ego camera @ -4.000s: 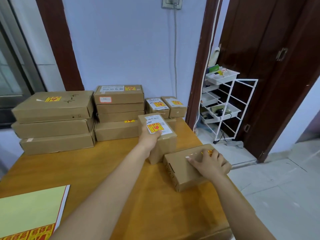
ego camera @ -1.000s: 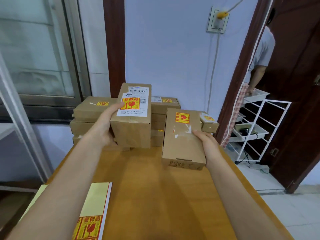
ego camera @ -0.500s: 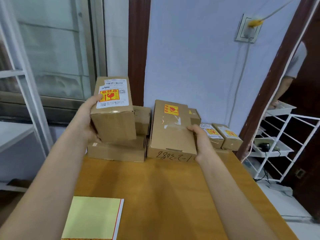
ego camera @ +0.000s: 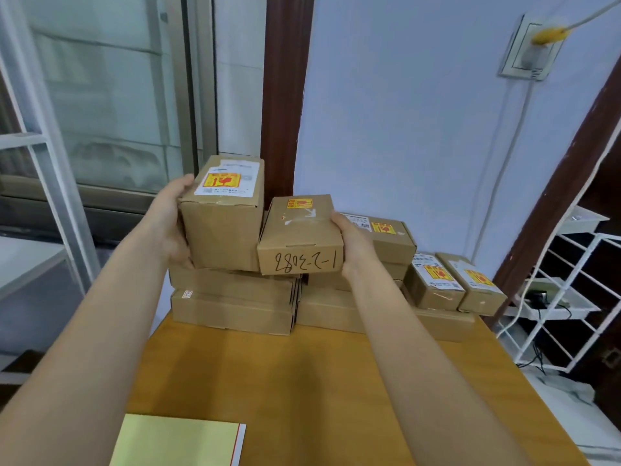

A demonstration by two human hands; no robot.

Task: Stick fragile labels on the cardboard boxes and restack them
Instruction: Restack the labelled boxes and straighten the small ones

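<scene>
Head view: a person carries two labelled cardboard boxes to the stack at the back of a wooden table (ego camera: 302,381), at the centre of the frame. The left hand (ego camera: 169,223) grips the taller box (ego camera: 223,213) by its left side, thumb on the top edge and fingers under the base, apparently to keep it level as it meets the left stack (ego camera: 232,297). The right hand (ego camera: 353,242) holds the flatter box (ego camera: 300,235), marked with handwritten numbers, by its right side; the box sits beside the taller one, their sides touching or nearly so. Both already show yellow fragile stickers on top, so this looks like restacking, not labelling. At centre right, two small labelled boxes (ego camera: 453,284) rest on a lower carton. A yellow label sheet (ego camera: 174,442) lies at the bottom left of the frame, within reach for the next round. A white wire rack (ego camera: 571,297) stands at the right edge.
</scene>
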